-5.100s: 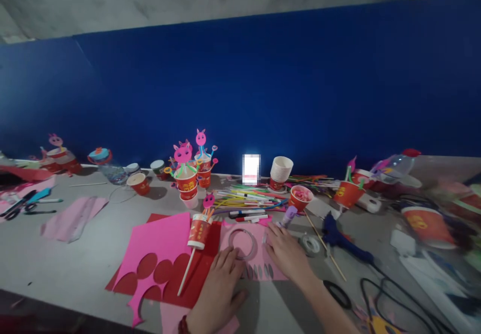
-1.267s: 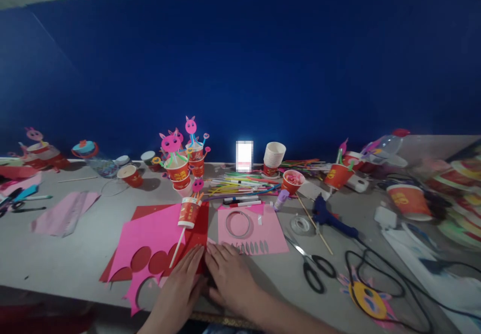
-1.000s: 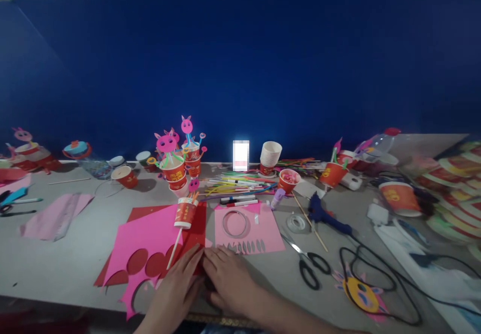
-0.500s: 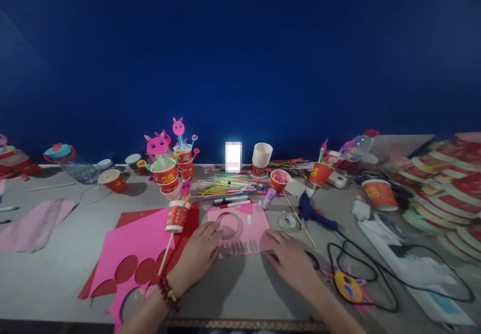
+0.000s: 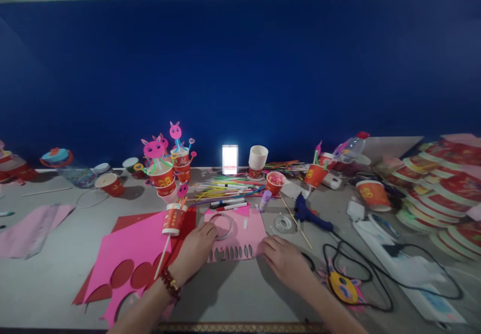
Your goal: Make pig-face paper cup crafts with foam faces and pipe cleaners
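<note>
The two hands are lying apart, palms down, on either side of the light pink sheet (image 5: 253,231). The left hand (image 5: 195,248) is reaching its fingertips to the sheet's left side, just beside the grey ring (image 5: 230,226); the right hand (image 5: 287,264) is resting its fingers at the lower right corner. Whether either is pinching the paper, or the left is touching the ring, I cannot tell; the thumbs are not showing clearly.

The sheet is lying flat on the table (image 5: 244,294), with a row of narrow leaf-shaped slots running along its near edge. The hands seem to be steadying or squaring it. For that, light, even pressure on both sides would be serving best, since pulling unevenly could be twisting the sheet. The thin strips between the slots are looking easy to bend or tear, so fingers should be keeping to the uncut paper. The ring is lying on the sheet and could be sliding if the paper is being tugged.

Just beyond, markers (image 5: 233,206) are lying near the far edge, with a purple glue stick (image 5: 265,200) beside them. To the left, a hot pink sheet (image 5: 131,238) is overlapping a red sheet (image 5: 188,223), and a paper cup (image 5: 174,219) on a stick is lying across both. To the right, a tape roll (image 5: 290,223) and a blue glue gun (image 5: 313,218) are resting.
</note>
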Action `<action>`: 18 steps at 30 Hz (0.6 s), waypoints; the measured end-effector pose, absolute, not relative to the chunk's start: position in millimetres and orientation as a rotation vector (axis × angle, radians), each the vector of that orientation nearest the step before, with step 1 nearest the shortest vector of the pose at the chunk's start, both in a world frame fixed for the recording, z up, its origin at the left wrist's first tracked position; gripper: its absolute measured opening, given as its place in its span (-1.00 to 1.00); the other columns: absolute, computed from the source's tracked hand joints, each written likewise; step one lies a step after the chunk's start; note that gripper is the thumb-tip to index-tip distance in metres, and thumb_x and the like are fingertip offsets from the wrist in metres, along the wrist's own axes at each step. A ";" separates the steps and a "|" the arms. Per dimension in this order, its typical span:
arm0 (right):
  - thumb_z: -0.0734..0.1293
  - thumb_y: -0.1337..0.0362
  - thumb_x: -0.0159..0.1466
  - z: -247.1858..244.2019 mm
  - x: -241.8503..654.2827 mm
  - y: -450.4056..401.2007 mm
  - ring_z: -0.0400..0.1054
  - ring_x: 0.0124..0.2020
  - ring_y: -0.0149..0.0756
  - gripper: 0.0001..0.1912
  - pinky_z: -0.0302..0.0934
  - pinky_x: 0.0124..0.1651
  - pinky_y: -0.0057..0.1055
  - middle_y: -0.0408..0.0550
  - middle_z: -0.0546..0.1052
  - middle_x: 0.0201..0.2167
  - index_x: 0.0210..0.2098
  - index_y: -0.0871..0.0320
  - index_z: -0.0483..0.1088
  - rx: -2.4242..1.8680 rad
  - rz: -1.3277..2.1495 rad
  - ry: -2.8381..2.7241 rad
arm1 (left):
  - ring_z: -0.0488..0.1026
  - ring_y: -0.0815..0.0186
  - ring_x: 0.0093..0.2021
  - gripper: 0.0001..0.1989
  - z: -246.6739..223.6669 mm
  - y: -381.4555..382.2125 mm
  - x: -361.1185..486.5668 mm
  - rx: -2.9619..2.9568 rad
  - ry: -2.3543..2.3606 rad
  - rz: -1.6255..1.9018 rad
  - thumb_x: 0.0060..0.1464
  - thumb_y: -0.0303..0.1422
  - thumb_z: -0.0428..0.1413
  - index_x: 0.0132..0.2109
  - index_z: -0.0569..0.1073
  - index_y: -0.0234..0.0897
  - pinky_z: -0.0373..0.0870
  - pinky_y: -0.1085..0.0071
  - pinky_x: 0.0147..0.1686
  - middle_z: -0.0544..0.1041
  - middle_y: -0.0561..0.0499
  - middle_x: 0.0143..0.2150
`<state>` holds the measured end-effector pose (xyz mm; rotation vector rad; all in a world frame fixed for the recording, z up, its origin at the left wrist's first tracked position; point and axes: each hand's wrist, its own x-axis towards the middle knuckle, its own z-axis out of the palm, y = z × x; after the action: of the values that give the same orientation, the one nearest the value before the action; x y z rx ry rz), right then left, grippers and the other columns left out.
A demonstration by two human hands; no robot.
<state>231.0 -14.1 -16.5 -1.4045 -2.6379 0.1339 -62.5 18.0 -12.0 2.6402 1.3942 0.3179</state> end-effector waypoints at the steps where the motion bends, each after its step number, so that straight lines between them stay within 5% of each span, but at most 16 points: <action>1: 0.33 0.46 0.29 -17.5 231.5 -13.7 0.46 -0.13 -0.11 -0.81 0.34 -0.13 -0.23 -0.01 0.58 -0.17 -0.14 0.15 0.47 -1.399 0.116 -2.633 | 0.45 0.16 -0.03 -0.78 -10.7 18.5 -62.3 2.639 1.389 0.327 0.30 -0.53 -0.07 -0.08 0.43 -0.24 0.43 0.19 0.00 0.51 -0.09 -0.11; 7: 0.31 0.52 0.22 -20.1 231.5 -11.0 0.46 -0.11 -0.08 -0.55 0.34 -0.13 -0.23 0.03 0.59 -0.14 0.10 0.19 0.38 -1.355 0.010 -2.648 | 0.47 0.15 -0.04 -0.77 -4.0 19.3 -57.2 2.633 1.345 0.391 0.31 -0.50 -0.07 -0.07 0.45 -0.22 0.45 0.20 -0.02 0.53 -0.10 -0.11; 18: 0.23 0.53 0.24 -26.3 237.3 -10.4 0.45 -0.12 -0.11 -0.68 0.33 -0.07 -0.21 0.05 0.58 -0.14 -0.09 0.17 0.46 -1.268 0.110 -2.575 | 0.47 0.17 0.01 -0.75 -11.1 14.4 -55.0 2.576 1.406 0.471 0.28 -0.53 -0.04 0.01 0.45 -0.24 0.45 0.22 0.05 0.54 -0.10 -0.04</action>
<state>237.3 -10.4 -26.3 -1.2680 -2.5749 0.1100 -55.0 14.4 -11.1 2.5759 1.4062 0.4712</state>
